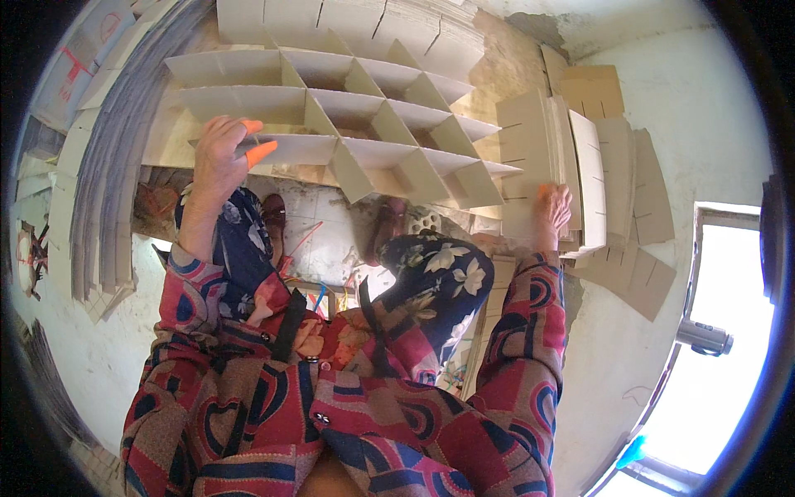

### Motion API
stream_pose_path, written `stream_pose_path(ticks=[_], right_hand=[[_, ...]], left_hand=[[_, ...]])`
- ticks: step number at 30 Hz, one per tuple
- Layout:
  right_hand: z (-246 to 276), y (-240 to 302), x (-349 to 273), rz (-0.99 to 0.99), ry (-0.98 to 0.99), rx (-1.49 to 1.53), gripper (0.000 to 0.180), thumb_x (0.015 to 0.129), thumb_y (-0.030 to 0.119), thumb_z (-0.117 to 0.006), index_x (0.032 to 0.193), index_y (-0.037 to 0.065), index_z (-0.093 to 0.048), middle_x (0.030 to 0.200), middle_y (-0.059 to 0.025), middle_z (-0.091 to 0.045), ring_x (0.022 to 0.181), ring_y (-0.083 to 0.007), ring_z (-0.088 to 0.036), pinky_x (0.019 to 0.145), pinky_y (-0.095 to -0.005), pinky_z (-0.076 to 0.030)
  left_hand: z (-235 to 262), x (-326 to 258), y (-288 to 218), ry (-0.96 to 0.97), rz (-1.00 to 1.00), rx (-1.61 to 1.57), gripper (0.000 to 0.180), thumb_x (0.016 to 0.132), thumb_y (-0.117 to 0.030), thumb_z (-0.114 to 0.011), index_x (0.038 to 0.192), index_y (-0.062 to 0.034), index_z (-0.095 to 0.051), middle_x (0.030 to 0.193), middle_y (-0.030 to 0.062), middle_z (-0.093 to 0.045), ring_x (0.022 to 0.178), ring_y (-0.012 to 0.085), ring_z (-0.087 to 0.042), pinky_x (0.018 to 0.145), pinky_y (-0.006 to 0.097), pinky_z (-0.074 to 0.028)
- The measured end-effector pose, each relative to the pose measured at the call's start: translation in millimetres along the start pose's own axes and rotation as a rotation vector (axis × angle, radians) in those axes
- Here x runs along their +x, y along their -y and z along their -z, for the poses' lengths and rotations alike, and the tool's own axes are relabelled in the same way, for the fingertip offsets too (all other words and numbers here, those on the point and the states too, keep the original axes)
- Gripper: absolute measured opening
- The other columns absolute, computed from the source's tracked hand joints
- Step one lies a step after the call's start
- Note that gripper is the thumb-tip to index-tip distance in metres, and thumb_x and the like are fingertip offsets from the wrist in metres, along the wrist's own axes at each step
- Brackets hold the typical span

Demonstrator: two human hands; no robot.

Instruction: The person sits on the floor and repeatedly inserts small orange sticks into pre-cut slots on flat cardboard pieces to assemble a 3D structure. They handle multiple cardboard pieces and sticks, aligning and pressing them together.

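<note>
Head view, looking down past my knees. My left hand (219, 157) is on the near edge of the cardboard divider grid (364, 116), fingers curled over the front strip and closed on it; orange finger covers (258, 149) on two fingertips. Grid is an interlocked lattice of pale slotted strips making diamond-shaped cells, sitting in front of me above floor level, its near edge just above my knees.

My right hand (553, 207) reaches out to the right onto a stack of loose slotted strips (571, 166). Palm down, fingers touching the top pieces; orange tip visible on one finger. Can't tell if it's pinching a strip or only resting flat on it. The stack stands just beside the grid's right corner, strips on edge and leaning, w/ more brown cardboard pieces (638, 190) fanned behind toward the wall.

Other notes: more flat cardboard piled along the left side (108, 166) and at the top behind the grid. Both sleeves red patterned, lap in dark floral fabric (431, 265). A shoe (273, 215) shows under the grid on a dirty concrete floor. Bright window (720, 348) lower right.
</note>
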State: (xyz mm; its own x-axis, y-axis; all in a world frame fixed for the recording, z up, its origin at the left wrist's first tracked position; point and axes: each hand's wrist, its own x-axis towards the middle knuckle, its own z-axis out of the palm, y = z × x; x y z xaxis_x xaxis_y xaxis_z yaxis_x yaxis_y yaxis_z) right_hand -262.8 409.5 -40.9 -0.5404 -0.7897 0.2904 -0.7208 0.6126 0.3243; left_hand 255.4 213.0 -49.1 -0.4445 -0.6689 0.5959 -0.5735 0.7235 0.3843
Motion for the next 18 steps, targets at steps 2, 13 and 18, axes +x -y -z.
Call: stream_pose_path(ticks=[2,13,18], right_hand=[[5.7,6.5,0.4,-0.026,0.022,0.012,0.024,0.085,0.025,-0.061,0.095,0.003,-0.057,0.100,-0.0137,-0.055,0.097,-0.0317,-0.054,0.072,-0.0416,-0.051],[-24.4,5.2,18.8,-0.115,0.125,0.002,0.021,0.088,0.020,-0.053,0.100,0.004,-0.048,0.093,-0.0191,-0.061,0.080,-0.0347,-0.066,0.064,-0.0453,-0.053],[-18.8,9.9,8.8,-0.029,0.076,0.006,0.016,0.091,0.013,-0.046,0.105,0.005,-0.047,0.098,-0.0170,-0.058,0.079,-0.0328,-0.066,0.062,-0.0437,-0.054]], left_hand=[[1.9,-0.6,0.0,-0.003,-0.013,0.015,0.033,0.061,-0.017,-0.081,0.087,-0.0040,-0.065,0.082,0.0077,-0.065,0.079,0.0255,-0.061,0.079,0.037,-0.044],[-1.2,0.5,-1.0,0.057,0.000,0.026,0.032,0.064,-0.020,-0.080,0.088,-0.0045,-0.065,0.084,0.0079,-0.066,0.082,0.0257,-0.061,0.088,0.040,-0.042],[-1.9,-0.7,1.5,0.066,0.000,0.043,0.031,0.065,-0.020,-0.080,0.088,-0.0049,-0.066,0.083,0.0076,-0.066,0.082,0.0252,-0.061,0.090,0.041,-0.041]])
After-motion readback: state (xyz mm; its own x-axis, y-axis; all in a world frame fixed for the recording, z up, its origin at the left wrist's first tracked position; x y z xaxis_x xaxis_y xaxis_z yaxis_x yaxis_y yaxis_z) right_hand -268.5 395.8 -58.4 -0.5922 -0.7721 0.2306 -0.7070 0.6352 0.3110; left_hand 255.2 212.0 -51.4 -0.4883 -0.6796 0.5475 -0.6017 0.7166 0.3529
